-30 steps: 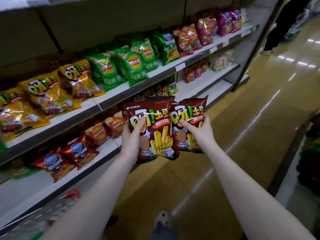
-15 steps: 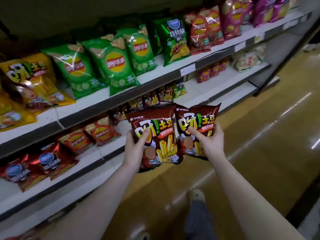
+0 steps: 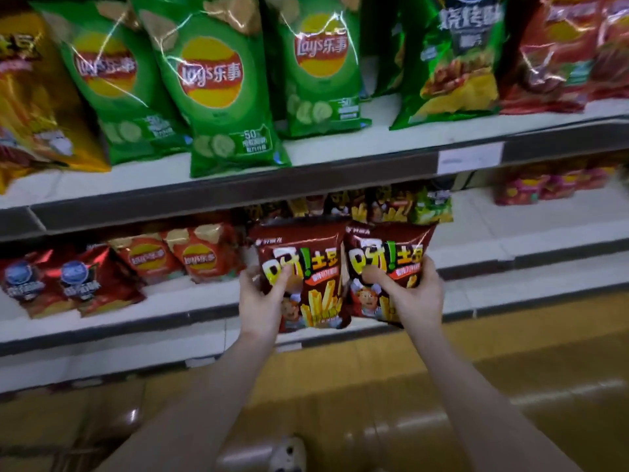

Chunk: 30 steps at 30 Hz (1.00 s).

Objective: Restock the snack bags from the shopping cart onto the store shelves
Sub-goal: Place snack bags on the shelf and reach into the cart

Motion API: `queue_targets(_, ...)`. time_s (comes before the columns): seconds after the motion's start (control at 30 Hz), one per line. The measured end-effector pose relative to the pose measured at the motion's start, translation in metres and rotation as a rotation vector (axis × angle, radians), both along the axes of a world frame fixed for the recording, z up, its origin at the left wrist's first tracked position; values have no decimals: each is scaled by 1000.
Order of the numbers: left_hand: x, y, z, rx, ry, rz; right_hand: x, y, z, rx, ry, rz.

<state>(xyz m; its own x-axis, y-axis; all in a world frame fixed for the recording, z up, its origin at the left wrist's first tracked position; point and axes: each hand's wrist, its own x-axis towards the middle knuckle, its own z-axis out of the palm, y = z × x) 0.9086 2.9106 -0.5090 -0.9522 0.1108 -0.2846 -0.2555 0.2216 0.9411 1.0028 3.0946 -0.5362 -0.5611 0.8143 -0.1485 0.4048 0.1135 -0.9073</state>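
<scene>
Two dark red snack bags with yellow lettering and a fries picture are held side by side in front of the middle shelf. My left hand grips the left bag at its lower left edge, thumb across its front. My right hand grips the right bag from its right side, thumb on the front. Both bags are upright, their tops just under the upper shelf's grey edge. Behind them stand similar small bags on the middle shelf.
Green Lay's bags and a yellow bag fill the upper shelf, red bags at its right. Red chip bags and dark red bags lie on the middle shelf's left. White shelf surface shows at right. Yellow floor lies below.
The view has moved closer to the shelves. Both hands have carried the two bags forward and up toward the middle shelf, under the upper shelf edge.
</scene>
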Motion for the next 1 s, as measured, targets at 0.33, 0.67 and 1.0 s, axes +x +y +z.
queue_targets(0.33, -117, -10, -135, -123, 197, 173, -123, 8, -137, -8, 151, 6)
queue_targets(0.67, -196, 35, -194, -67, 205, 218, -211, 39, -178, -70, 260, 163)
queue_targets(1.0, -218, 42, -216, -188, 258, 303, -240, 38, -207, -60, 230, 225)
